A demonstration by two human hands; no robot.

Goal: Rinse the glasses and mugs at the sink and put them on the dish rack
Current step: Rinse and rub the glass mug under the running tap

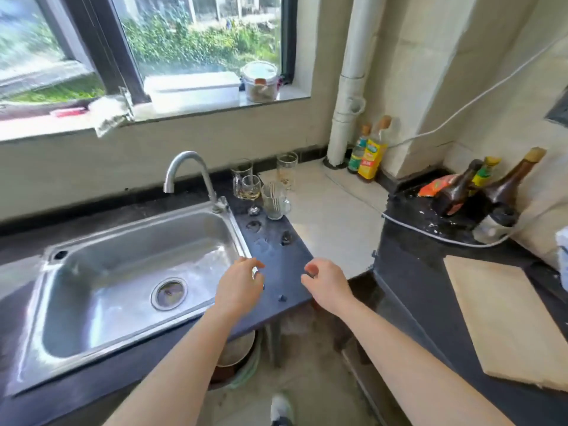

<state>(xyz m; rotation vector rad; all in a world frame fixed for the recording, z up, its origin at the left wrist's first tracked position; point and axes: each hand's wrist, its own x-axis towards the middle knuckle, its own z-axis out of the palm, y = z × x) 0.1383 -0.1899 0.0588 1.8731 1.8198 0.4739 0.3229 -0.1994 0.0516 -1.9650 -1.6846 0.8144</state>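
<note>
Several clear glasses stand on the counter right of the faucet [187,170]: a wine glass [250,190], a glass mug [275,201] with sticks in it, a tall glass [286,169] behind it and another glass [242,170] at the back. The steel sink [129,272] is empty and no water runs. My left hand [241,285] hovers over the sink's right rim, fingers loosely curled, holding nothing. My right hand [325,282] hovers over the dark counter [276,250], also loosely curled and empty. Both hands are well short of the glasses. No dish rack is in view.
Oil and sauce bottles [370,152] stand by the white pipe [350,87]. Dark bottles [504,189] and a wooden cutting board [507,318] are on the right counter. A white cable [430,232] crosses it. A lidded jar [261,81] sits on the windowsill.
</note>
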